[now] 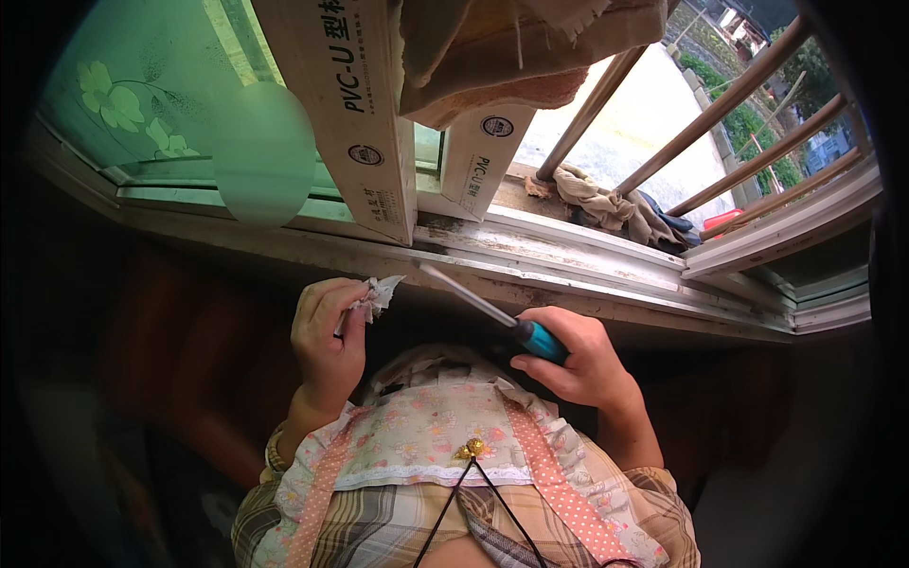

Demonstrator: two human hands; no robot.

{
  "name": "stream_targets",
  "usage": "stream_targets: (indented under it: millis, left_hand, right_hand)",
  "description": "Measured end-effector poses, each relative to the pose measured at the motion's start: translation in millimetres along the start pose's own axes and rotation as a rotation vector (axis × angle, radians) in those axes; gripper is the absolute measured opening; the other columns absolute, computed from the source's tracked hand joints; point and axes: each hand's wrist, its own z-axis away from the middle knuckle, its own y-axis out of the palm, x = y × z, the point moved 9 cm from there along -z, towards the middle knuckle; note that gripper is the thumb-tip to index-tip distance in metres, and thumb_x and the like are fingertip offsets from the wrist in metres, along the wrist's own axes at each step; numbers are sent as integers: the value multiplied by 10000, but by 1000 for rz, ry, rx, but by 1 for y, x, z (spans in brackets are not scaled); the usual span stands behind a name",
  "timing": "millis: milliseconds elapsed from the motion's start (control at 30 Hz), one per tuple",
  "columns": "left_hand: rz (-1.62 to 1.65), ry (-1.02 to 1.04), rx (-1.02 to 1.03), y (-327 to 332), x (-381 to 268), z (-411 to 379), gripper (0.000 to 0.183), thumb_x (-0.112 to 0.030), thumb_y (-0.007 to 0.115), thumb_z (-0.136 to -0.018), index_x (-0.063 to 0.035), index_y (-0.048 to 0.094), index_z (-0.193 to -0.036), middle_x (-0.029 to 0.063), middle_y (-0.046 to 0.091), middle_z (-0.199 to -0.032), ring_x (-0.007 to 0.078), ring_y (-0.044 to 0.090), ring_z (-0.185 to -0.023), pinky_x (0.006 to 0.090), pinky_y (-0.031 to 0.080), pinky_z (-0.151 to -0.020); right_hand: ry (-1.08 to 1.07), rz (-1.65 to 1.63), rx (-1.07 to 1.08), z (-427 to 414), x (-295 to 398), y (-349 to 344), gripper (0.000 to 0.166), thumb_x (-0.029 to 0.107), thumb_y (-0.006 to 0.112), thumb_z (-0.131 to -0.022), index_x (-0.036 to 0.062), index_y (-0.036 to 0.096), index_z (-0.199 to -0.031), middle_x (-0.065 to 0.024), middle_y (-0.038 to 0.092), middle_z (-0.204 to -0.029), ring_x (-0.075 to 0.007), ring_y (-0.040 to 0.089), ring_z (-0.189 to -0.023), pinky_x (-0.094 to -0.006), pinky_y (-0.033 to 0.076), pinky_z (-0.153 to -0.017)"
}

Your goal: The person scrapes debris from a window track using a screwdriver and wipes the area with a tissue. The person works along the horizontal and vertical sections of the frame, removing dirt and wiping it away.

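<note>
My left hand [330, 341] pinches a crumpled white tissue or paper [380, 295], dirtied in places, between thumb and fingers. In my right hand [579, 358] is a screwdriver [472, 298] with a teal and black handle; its metal shaft points up and left, the tip near the front edge of the window sill. Whether the tip touches the sill, I cannot tell. Just beyond both hands runs the white sliding-window track [554, 248], which has brown dirt in and along it. The hands are apart.
White PVC window frames [369, 135] stand beyond the track, with green patterned glass [170, 106] at left. A brown cloth [525, 50] hangs over them. Metal bars [717, 106] cross the opening at right, with bunched rags [603, 202] at their foot.
</note>
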Motion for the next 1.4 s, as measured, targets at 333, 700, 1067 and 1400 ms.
stream_targets:
  millis: [333,700,1067,1400]
  left_hand:
    - [288,-45,22,-6,28,-27,481,128,676,-894,-26,635,-1347,88,672,-1101,109,642,-838,249,551,-736]
    - [337,-8,-63,-2,30,-53,507,99,720,-817,-17,649,-1306,159,672,-1101,299,696,-970,374,582,-838]
    - [317,-46,-71,6,32,-53,357,74,732,-834,-14,695,-1178,165,687,-1045,335,691,-932,401,562,-827]
    - [304,-19,-113,2,27,-61,305,77,701,-855,-12,724,-1146,160,709,-1026,327,709,-929,374,577,-814]
  right_hand:
    - [-249,453,-204,-38,80,12,333,112,834,-799,43,687,-1089,-82,593,-741,-262,619,-633,-378,503,-570]
    - [-643,775,-580,-77,191,-50,514,180,852,-840,13,682,-1295,-179,588,-1261,-270,697,-987,-367,598,-747]
    - [-500,633,-1008,-122,213,-168,429,132,822,-833,29,677,-1223,-68,697,-930,-156,664,-743,-307,539,-650]
    - [-531,-49,-967,-105,252,-292,222,210,769,-931,18,740,-1037,-29,723,-821,-89,668,-727,-261,528,-664]
